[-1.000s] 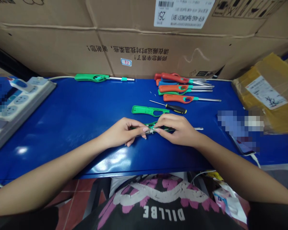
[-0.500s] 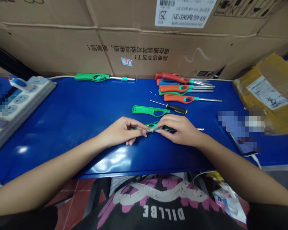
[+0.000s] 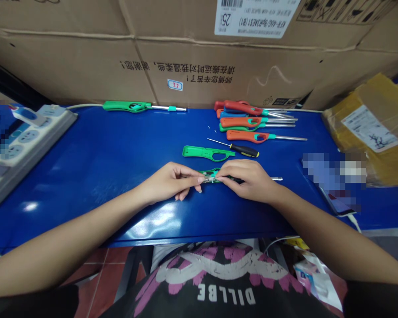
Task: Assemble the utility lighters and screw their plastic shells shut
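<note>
An opened green gas lighter (image 3: 214,171) lies in front of me on the blue table, its inner parts exposed. Its metal tube pokes out to the right beyond my right hand (image 3: 245,176). Thumb and fingers of my left hand (image 3: 170,181) pinch a small pale and metallic inner part of the lighter. My right hand's fingertips are closed on the same small parts from the right, covering much of the shell. Just behind lies the loose green half-shell (image 3: 207,153). A black and yellow screwdriver (image 3: 245,150) rests behind my right hand.
Several orange, red, blue and green lighters (image 3: 248,134) are piled at the back. Another green lighter (image 3: 126,106) lies back left. A power strip (image 3: 29,141) stands left; a phone (image 3: 334,194) and a taped box (image 3: 368,128) are right. A large carton (image 3: 96,66) walls the back.
My left fingertips have shifted slightly right and up, closer to my right fingertips at the small parts. The other things on the table lie as before.
</note>
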The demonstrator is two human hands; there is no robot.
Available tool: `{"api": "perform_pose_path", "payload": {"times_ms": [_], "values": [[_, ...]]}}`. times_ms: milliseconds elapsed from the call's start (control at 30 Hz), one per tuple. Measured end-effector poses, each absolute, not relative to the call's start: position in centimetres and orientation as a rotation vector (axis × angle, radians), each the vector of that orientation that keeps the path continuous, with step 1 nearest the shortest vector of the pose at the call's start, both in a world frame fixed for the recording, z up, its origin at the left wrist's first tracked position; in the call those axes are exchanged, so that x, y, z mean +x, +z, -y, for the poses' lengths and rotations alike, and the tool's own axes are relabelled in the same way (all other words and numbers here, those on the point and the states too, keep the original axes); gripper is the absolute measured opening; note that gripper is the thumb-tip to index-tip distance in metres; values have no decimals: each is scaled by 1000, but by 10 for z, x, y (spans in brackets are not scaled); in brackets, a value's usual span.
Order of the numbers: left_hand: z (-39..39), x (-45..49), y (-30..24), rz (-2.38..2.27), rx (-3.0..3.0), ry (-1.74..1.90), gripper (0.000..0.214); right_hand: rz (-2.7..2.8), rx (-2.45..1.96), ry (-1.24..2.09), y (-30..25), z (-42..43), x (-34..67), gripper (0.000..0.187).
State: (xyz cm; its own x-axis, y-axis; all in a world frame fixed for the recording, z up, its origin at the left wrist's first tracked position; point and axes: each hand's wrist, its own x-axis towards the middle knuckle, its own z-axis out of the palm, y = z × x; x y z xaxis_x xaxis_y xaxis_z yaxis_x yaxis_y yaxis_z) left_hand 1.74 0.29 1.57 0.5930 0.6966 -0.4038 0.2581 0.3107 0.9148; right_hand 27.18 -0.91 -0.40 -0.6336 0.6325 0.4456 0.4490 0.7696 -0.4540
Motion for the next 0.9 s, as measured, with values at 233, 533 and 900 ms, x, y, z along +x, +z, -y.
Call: {"api": "perform_pose_path", "payload": {"times_ms": [233, 533, 900], "values": [[-2, 18, 14, -946, 1274, 351, 21, 2412, -782, 247, -3, 9, 272, 14], [-1, 20, 18, -947, 1283, 362, 25, 2370, -763, 282, -4, 11, 269, 13], [0, 21, 18, -954, 1271, 369, 27, 2338, -785, 414, -1, 11, 268, 11]]}}
